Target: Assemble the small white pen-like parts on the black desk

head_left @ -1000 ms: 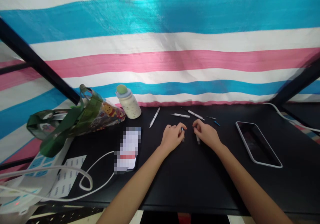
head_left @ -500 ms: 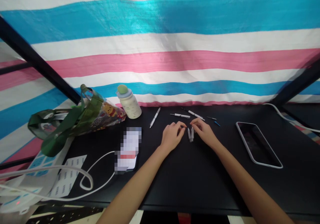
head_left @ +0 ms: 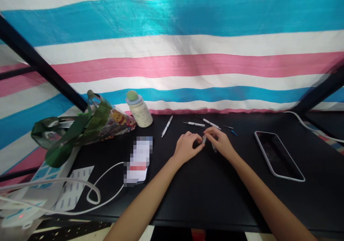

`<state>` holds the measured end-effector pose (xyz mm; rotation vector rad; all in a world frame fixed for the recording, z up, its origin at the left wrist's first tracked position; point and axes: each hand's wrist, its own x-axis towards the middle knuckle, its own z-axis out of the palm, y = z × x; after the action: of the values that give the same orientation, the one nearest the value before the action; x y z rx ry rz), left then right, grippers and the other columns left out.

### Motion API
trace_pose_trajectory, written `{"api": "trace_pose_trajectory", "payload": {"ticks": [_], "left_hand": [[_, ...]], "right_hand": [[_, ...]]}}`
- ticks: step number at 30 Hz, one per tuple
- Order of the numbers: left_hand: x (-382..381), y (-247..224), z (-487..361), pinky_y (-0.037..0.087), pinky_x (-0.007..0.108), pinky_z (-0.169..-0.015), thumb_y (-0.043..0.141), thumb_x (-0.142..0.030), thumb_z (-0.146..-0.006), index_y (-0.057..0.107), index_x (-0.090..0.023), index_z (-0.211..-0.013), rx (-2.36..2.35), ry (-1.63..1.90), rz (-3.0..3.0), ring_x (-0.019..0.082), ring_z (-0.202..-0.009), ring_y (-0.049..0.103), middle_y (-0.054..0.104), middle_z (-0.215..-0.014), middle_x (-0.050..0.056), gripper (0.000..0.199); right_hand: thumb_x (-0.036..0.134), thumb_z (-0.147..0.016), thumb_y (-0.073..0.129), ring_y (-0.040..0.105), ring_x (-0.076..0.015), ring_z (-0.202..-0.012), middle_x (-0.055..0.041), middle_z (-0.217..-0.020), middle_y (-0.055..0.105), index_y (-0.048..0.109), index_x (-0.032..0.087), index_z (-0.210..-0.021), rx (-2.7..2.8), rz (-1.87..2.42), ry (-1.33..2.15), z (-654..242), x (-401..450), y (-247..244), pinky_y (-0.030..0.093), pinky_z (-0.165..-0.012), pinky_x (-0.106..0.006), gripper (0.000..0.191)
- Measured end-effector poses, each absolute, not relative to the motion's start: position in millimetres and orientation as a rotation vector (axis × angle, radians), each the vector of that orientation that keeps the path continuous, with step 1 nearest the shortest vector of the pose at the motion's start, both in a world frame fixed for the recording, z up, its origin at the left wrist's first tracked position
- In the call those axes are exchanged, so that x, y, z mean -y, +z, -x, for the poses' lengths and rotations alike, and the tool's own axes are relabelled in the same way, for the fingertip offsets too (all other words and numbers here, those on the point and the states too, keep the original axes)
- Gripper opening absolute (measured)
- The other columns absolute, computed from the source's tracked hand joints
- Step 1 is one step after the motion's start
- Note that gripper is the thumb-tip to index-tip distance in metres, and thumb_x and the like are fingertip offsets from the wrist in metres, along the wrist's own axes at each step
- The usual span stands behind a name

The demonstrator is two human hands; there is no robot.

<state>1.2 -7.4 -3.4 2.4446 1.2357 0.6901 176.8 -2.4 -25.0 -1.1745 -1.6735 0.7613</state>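
The left hand (head_left: 188, 147) has its thumb and forefinger curved into a loop, with the tips nearly together on the near end of a small grey piece (head_left: 204, 140). The right hand (head_left: 219, 140) has its thumb and forefinger drawn close at the far end of that piece; whether they pinch it is too small to tell. A second grey piece (head_left: 214, 148) shows below the right fingers, at about 4 o'clock from the small grey piece; whether the right hand holds it is unclear. From this meeting point of the hands, with 12 o'clock pointing away from the person, a short white pen part (head_left: 196, 124) lies at 11 o'clock and a slim white pen (head_left: 211, 124) with a dark thin end between 12 and 1. A thin metallic piece (head_left: 228, 127) is at 2 o'clock, and a little blue piece (head_left: 234, 133) is just beside it, nearer 3. Another white pen (head_left: 167, 126) lies slanted near 10 o'clock. Farther out, a bottle (head_left: 142, 115) with a green-topped lid stands at 10 o'clock, and a green bag (head_left: 99, 121) leans over at 9. A lit phone (head_left: 139, 158) joined to a white cable (head_left: 107, 201) rests between 8 and 9, while a dark-screened phone (head_left: 279, 155) lies well apart between 3 and 4. All rest on a black desk (head_left: 204, 194).
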Motion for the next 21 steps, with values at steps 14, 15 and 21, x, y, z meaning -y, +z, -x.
{"api": "trace_pose_trajectory", "payload": {"ticks": [14, 15, 21], "left_hand": [[3, -6, 3, 0.036, 0.028, -0.072, 0.04, -0.03, -0.091, 0.054, -0.024, -0.095, -1.306, 0.794, -2.333, 0.016, -0.083, 0.052, 0.065, -0.079, -0.004, 0.015], [2, -5, 3, 0.036, 0.028, -0.072, 0.039, -0.03, -0.091, 0.054, -0.024, -0.094, -1.307, 0.789, -2.326, 0.016, -0.082, 0.052, 0.064, -0.077, -0.005, 0.016], [3, -3, 2, 0.037, 0.028, -0.071, 0.039, -0.029, -0.091, 0.056, -0.024, -0.094, -1.365, 0.784, -2.299, 0.016, -0.082, 0.051, 0.064, -0.078, -0.003, 0.017]], "right_hand": [[0.039, -0.086, 0.042, 0.057, -0.0174, -0.071, -0.0023, -0.07, 0.064, 0.055, 0.021, -0.073, 1.854, 1.289, 0.637, -184, 2, -21, 0.043, -0.071, -0.03, 0.025], [0.039, -0.086, 0.043, 0.057, -0.0176, -0.072, -0.0024, -0.071, 0.064, 0.055, 0.021, -0.073, 1.871, 1.285, 0.625, -184, 2, -20, 0.043, -0.071, -0.03, 0.025], [0.038, -0.086, 0.042, 0.055, -0.0179, -0.071, -0.0026, -0.073, 0.065, 0.057, 0.022, -0.075, 1.948, 1.326, 0.539, -183, 4, -14, 0.041, -0.069, -0.03, 0.025]]}}
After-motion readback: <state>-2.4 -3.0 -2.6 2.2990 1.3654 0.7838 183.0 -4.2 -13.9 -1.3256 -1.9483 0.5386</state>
